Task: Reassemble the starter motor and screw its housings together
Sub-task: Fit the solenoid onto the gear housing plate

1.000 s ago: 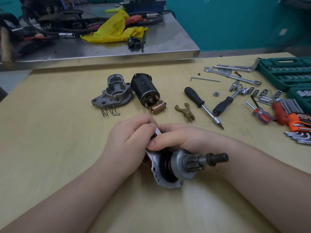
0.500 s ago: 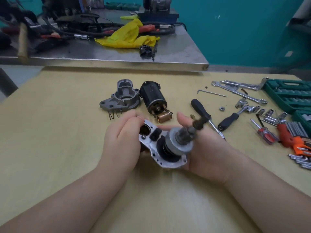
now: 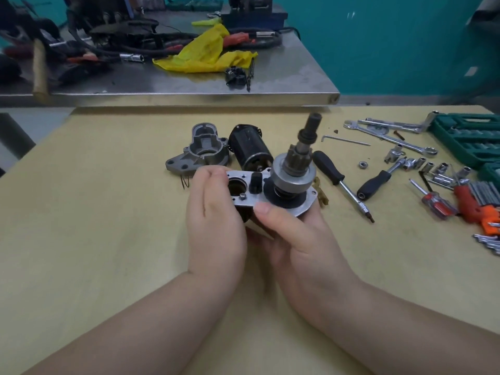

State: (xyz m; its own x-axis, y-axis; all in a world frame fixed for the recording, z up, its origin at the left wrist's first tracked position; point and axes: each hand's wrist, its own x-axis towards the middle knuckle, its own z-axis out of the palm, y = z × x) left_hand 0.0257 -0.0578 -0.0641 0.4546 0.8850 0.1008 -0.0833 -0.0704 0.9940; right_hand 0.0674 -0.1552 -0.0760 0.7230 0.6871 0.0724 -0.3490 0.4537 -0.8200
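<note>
A tan table [image 3: 108, 212] is seen, with a steel bench [image 3: 189, 79] behind it. Above the table a motor assembly [image 3: 273, 190] is held up in both hands, its shaft [image 3: 308, 136] tilted up and away. Its plate edge is gripped by the left hand [image 3: 216, 220], fingers curled; it is cupped from below by the right hand [image 3: 303, 239], thumb on the plate. Behind lie a grey housing [image 3: 200, 152] and, just beside it, a black motor body [image 3: 249, 147]. A screwdriver [image 3: 338, 180] lies to the right.
</note>
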